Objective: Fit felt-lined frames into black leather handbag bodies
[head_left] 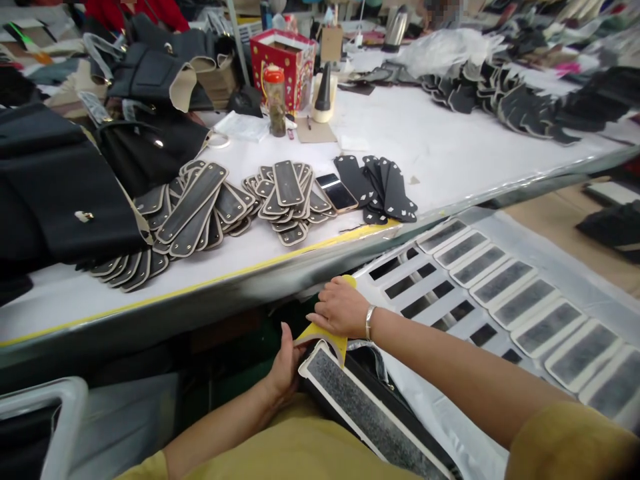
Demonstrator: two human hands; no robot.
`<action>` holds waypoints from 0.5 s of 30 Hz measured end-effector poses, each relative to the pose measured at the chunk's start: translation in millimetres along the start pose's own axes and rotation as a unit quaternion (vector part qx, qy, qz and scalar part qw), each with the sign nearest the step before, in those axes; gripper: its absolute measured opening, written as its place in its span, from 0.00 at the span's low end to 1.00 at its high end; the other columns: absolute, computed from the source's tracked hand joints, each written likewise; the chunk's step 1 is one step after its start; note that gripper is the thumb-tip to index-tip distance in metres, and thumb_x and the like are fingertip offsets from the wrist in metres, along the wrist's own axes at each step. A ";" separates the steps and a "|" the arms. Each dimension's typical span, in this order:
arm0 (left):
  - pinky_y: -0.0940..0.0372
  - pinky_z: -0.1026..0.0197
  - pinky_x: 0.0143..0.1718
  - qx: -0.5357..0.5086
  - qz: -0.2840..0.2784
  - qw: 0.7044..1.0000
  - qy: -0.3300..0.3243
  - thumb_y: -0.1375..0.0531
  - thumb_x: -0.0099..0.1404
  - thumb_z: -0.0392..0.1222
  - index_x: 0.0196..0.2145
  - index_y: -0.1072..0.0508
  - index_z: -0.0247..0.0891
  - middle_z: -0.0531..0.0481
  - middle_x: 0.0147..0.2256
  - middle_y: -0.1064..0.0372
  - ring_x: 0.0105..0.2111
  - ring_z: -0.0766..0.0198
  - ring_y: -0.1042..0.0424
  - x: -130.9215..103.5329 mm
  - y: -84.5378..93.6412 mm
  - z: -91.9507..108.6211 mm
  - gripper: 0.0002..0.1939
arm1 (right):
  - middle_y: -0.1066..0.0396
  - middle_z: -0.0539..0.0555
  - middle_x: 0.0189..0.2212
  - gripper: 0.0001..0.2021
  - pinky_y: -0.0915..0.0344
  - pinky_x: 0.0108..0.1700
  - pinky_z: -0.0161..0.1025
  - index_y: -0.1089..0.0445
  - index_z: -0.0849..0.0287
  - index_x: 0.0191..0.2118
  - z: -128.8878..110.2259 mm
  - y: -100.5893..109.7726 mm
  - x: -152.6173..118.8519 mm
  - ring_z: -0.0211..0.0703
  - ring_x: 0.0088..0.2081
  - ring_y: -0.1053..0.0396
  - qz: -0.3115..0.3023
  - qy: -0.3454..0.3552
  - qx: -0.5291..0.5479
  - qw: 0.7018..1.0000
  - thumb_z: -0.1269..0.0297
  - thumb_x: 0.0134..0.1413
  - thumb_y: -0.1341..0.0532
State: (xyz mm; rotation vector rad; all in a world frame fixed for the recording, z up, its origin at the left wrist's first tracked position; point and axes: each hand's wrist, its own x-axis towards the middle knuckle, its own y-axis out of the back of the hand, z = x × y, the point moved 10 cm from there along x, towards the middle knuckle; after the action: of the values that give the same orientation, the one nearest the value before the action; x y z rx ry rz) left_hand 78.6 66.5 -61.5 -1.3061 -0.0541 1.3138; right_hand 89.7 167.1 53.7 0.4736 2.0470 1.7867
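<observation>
A long black piece (370,417) with a pale border and a speckled grey strip lies slanted across the lap. At its upper end is a curved yellow piece (323,333). My right hand (340,308), with a silver bracelet at the wrist, has its fingers curled over the yellow piece. My left hand (286,363) is at the left side of that same end, thumb raised; its other fingers are hidden behind the black piece and the yellow piece.
Stacked strips with pale edges (195,210), a phone (337,193) and black pieces (393,187) lie on the white table (240,257). Bordered grey panels (525,303) rest on a slotted surface at the right. Black bags (60,187) stand at the left.
</observation>
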 end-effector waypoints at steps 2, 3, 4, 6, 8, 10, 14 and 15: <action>0.41 0.51 0.49 -0.028 0.012 1.000 0.001 0.56 0.57 0.72 0.39 0.26 0.29 0.38 0.34 0.26 0.42 0.48 0.29 -2.3 2.7 -1.0 0.41 | 0.31 0.55 0.24 0.27 0.56 0.36 0.44 0.27 0.61 0.26 -2.5 -0.6 1.7 0.41 0.29 0.41 0.006 0.024 0.004 1.000 0.51 0.62 0.55; 0.41 0.51 0.49 -0.039 0.018 0.999 0.006 0.56 0.57 0.71 0.39 0.26 0.29 0.38 0.34 0.26 0.43 0.48 0.29 -2.9 4.4 -2.6 0.41 | 0.31 0.55 0.23 0.26 0.56 0.36 0.44 0.27 0.61 0.25 -3.5 -0.7 2.0 0.41 0.29 0.41 0.010 0.033 0.006 0.999 0.51 0.62 0.55; 0.41 0.51 0.50 -0.047 0.022 0.999 0.011 0.55 0.57 0.71 0.39 0.26 0.29 0.38 0.34 0.26 0.43 0.48 0.29 -3.0 6.0 -4.4 0.40 | 0.31 0.55 0.23 0.26 0.56 0.35 0.44 0.27 0.61 0.25 -4.4 -0.5 2.2 0.41 0.29 0.42 0.014 0.041 0.006 0.999 0.52 0.63 0.55; 0.42 0.51 0.50 -0.053 0.026 0.998 0.015 0.52 0.59 0.68 0.38 0.26 0.29 0.38 0.35 0.26 0.43 0.48 0.29 -2.2 8.9 -7.3 0.36 | 0.31 0.55 0.22 0.26 0.56 0.35 0.44 0.28 0.61 0.25 -6.1 0.3 2.0 0.41 0.28 0.42 0.024 0.053 0.008 0.998 0.53 0.63 0.55; 0.42 0.52 0.50 -0.046 0.031 0.998 0.004 0.49 0.60 0.63 0.39 0.26 0.29 0.40 0.35 0.26 0.43 0.49 0.29 -0.8 12.4 -7.5 0.31 | 0.31 0.55 0.22 0.26 0.56 0.35 0.44 0.28 0.61 0.25 -8.3 0.9 1.1 0.41 0.28 0.41 0.030 0.064 0.013 0.997 0.53 0.63 0.55; 0.42 0.53 0.49 -0.033 0.042 0.998 -0.017 0.45 0.59 0.60 0.40 0.26 0.30 0.41 0.35 0.26 0.42 0.50 0.29 0.2 18.3 -6.1 0.28 | 0.30 0.55 0.23 0.26 0.56 0.36 0.44 0.28 0.61 0.25 -11.2 0.9 -0.6 0.41 0.28 0.41 0.033 0.072 0.021 0.997 0.53 0.63 0.55; 0.39 0.57 0.43 0.028 0.070 0.994 -0.074 0.38 0.56 0.52 0.35 0.25 0.31 0.46 0.31 0.25 0.34 0.56 0.28 -1.0 32.3 2.2 0.19 | 0.29 0.55 0.23 0.25 0.57 0.35 0.44 0.27 0.61 0.25 -17.5 -3.0 -5.5 0.41 0.29 0.40 0.020 0.074 0.037 0.996 0.53 0.62 0.54; 0.38 0.58 0.41 0.044 0.068 0.993 -0.083 0.37 0.55 0.50 0.34 0.25 0.32 0.47 0.31 0.25 0.32 0.57 0.28 -1.0 33.0 4.4 0.17 | 0.29 0.55 0.23 0.25 0.57 0.35 0.44 0.27 0.61 0.26 -17.9 -4.9 -6.5 0.41 0.29 0.39 0.013 0.071 0.041 0.997 0.53 0.62 0.54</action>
State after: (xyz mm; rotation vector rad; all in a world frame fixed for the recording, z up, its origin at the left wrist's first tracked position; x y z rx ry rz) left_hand 53.7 59.5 -82.4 -1.1405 -0.0229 1.5228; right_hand 86.6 147.8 51.4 0.4088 2.2265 1.8038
